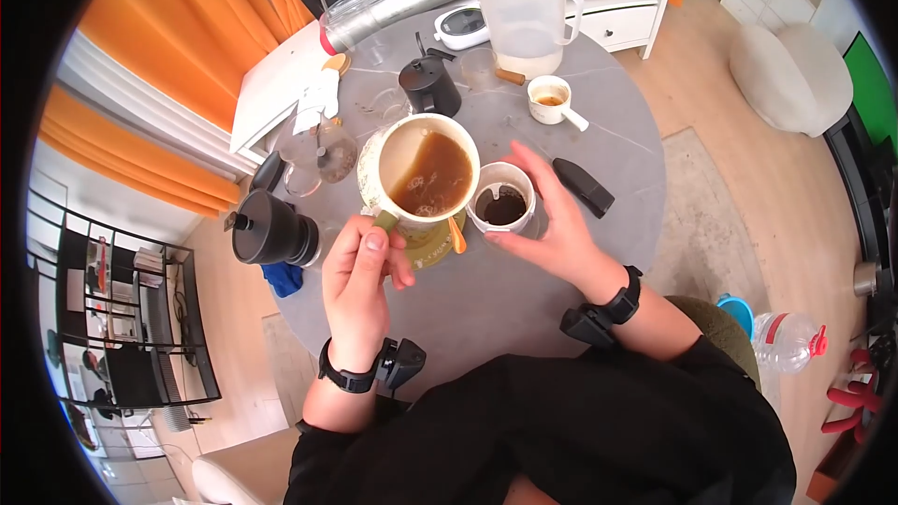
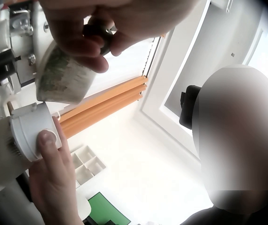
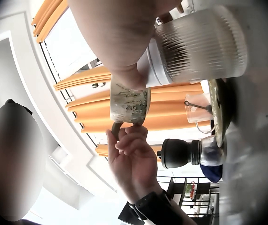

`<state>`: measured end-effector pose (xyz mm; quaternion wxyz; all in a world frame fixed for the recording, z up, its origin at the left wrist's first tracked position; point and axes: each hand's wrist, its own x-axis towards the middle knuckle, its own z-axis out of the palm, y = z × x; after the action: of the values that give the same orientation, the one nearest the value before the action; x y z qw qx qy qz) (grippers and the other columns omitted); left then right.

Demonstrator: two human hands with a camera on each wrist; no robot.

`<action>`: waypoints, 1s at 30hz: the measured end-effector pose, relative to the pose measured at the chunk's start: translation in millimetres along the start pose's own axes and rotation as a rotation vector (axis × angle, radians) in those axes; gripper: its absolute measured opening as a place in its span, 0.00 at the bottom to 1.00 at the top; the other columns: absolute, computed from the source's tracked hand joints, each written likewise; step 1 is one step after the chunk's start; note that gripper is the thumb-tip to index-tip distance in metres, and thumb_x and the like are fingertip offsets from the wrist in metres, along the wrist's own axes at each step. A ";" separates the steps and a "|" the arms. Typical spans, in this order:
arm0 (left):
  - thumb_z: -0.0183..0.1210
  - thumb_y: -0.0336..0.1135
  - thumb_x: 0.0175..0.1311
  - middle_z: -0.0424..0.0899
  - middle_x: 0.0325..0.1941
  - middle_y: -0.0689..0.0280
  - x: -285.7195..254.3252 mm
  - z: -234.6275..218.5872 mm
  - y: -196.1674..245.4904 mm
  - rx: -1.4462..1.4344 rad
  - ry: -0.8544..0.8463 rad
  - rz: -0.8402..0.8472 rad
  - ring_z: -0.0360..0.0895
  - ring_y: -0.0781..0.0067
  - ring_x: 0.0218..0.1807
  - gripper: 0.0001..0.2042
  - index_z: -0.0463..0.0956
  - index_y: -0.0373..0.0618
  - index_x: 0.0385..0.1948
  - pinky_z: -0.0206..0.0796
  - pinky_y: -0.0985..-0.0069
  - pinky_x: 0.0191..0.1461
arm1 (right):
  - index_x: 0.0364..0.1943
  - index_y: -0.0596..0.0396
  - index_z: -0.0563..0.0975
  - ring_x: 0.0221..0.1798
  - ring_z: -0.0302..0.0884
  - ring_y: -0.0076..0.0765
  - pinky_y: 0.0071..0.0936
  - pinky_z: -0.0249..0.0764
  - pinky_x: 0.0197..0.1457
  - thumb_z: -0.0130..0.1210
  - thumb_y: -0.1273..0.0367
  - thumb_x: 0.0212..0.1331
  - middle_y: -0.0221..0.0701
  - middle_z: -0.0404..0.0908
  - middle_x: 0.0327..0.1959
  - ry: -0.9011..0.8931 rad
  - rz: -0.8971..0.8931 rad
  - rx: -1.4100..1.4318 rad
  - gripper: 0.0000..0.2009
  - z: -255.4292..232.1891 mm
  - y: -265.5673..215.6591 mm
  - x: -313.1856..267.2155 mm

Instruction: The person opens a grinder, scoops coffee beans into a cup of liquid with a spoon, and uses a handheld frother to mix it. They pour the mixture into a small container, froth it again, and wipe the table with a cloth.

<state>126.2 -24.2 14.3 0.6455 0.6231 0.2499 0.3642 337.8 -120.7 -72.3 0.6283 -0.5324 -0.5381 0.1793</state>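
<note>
My left hand (image 1: 360,266) grips a patterned mug (image 1: 372,173) by its green handle. The mug is held tilted, and brown liquid (image 1: 435,178) with some froth lies to one side inside it. To its right, my right hand (image 1: 566,234) holds a white collar (image 2: 30,131) between thumb and fingers. This collar sits on top of a ribbed clear container (image 3: 204,47), with dark contents (image 1: 502,206) inside. The mug's rim is close to the white collar in the left wrist view. Beneath the mug lies a green saucer (image 1: 430,251) with an orange spoon (image 1: 457,236).
On the round grey table (image 1: 617,122) stand a black grinder (image 1: 267,229), a black kettle (image 1: 430,89), a large plastic jug (image 1: 519,14) and a small white handled cup (image 1: 550,103). A glass pot (image 1: 334,154) is at the left, a flat black object (image 1: 582,187) at the right.
</note>
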 end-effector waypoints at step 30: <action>0.68 0.28 0.59 0.73 0.39 0.58 6.4 28.5 17.1 1.027 -0.153 0.550 0.77 0.69 0.27 0.09 0.75 0.38 0.34 0.69 0.75 0.28 | 0.73 0.60 0.54 0.67 0.71 0.46 0.36 0.68 0.68 0.72 0.68 0.48 0.47 0.70 0.65 0.044 -0.003 -0.050 0.48 2.7 0.9 -1.5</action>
<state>149.6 -37.6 34.9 0.1592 0.9225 0.1762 0.3044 335.3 -120.3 -74.3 0.6266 -0.5512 -0.5293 0.1530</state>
